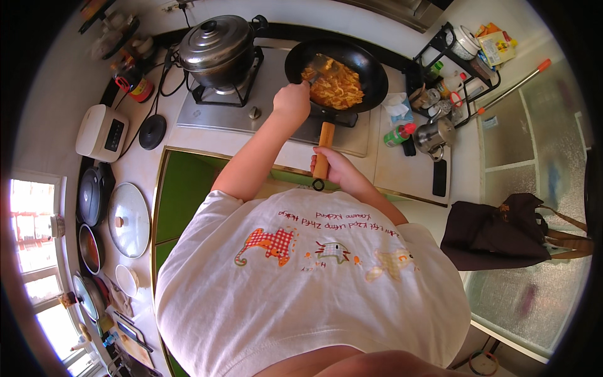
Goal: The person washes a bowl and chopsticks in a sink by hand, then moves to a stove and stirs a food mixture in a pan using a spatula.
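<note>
A black wok (372,92) sits over the right burner, holding strips of food in an orange-brown sauce (341,89). My left hand (292,100) is closed round the handle of a spatula at the wok's near left rim. The spatula's blade (330,67) is down among the food, partly hidden by sauce and strips. My right hand (332,164) grips the wok's wooden handle (326,136) close to its end, where a black hanging ring (318,184) shows. The handle points toward my body.
Left of the wok, a lidded metal pot (216,52) stands on the other burner of the steel stove (226,115). A green bottle with a red cap (398,135) and a steel pitcher (433,136) are at right. A large glass lid (129,220) lies on the left counter.
</note>
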A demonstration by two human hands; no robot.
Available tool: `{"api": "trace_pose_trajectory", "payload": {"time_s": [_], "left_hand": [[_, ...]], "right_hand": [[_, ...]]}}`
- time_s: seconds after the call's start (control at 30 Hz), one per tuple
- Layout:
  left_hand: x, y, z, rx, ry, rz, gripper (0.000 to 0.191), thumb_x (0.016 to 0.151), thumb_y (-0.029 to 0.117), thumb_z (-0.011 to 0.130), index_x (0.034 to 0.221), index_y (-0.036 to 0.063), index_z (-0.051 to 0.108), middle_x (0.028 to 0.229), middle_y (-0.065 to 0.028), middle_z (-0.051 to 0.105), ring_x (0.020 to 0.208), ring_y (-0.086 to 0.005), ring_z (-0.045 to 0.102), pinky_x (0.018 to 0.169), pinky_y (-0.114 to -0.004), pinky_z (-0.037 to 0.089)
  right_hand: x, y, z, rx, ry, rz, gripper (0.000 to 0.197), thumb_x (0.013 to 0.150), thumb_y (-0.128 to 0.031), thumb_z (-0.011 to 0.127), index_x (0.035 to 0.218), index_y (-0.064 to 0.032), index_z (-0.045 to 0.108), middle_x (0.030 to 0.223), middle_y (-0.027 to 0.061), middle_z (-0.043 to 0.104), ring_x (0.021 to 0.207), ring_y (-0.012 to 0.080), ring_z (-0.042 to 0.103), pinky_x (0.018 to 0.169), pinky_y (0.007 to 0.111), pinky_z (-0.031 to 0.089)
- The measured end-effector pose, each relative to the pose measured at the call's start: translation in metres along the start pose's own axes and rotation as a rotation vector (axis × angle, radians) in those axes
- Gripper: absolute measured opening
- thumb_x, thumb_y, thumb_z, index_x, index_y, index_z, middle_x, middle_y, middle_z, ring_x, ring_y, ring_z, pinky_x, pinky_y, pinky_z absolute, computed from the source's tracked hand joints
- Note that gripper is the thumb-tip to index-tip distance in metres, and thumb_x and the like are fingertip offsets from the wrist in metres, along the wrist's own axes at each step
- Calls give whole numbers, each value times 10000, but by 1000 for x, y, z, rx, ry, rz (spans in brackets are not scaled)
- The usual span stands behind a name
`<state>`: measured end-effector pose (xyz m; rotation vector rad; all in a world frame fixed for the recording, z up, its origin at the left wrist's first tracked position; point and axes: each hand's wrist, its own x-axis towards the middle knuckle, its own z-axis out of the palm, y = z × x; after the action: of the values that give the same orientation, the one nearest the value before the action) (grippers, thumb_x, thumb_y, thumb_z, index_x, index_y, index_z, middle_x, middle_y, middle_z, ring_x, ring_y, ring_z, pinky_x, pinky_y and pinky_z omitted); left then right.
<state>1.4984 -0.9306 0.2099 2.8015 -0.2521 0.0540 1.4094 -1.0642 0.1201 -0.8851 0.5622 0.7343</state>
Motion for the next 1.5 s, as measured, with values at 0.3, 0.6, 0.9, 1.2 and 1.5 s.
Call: {"api": "trace_pose_trajectory", "payload": {"time_s": [0.3, 0.6, 0.9, 1.2, 1.5], "left_hand": [[8, -18, 22, -37, -35, 9, 146, 765, 185, 496, 847, 66, 517, 792, -153, 573, 765, -328, 550, 650, -412, 438], [-5, -14, 28, -151, -36, -6, 214, 727, 99, 481, 929, 39, 520, 843, -166, 581, 787, -298, 566, 663, -375, 458], [-24, 0, 39, -830, -311, -56, 336, 759, 116, 475, 1083, 28, 489, 757, -83, 552, 657, -141, 520, 610, -259, 422], [-28, 4, 64, -1253, -264, 67, 318, 805, 30, 349, 1100, 12, 464, 814, -68, 545, 725, -126, 496, 664, -239, 407], [-50, -2, 93, -1190, -721, -374, 418, 752, 247, 535, 1072, 36, 367, 888, -75, 545, 789, -196, 564, 664, -349, 458]], "right_hand": [[7, 1, -5, 22, -31, 15, 138, 765, -150, 515, 824, -54, 435, 637, 59, 475, 588, 193, 497, 576, 348, 461], [1, 0, 0, -13, -12, -5, 189, 777, -164, 500, 903, -49, 420, 720, 86, 491, 631, 207, 508, 650, 382, 480], [18, -17, -14, -379, 497, -821, 330, 786, -284, 487, 1013, -64, 392, 842, 63, 496, 756, 175, 505, 707, 308, 381], [-5, -85, 7, -489, 108, -406, 338, 753, -135, 521, 1027, -44, 346, 807, 90, 513, 626, 159, 551, 525, 294, 452], [-30, -151, -18, -1694, 467, -694, 415, 716, -217, 567, 1072, -23, 475, 1022, 154, 533, 931, 296, 511, 774, 359, 414]]}}
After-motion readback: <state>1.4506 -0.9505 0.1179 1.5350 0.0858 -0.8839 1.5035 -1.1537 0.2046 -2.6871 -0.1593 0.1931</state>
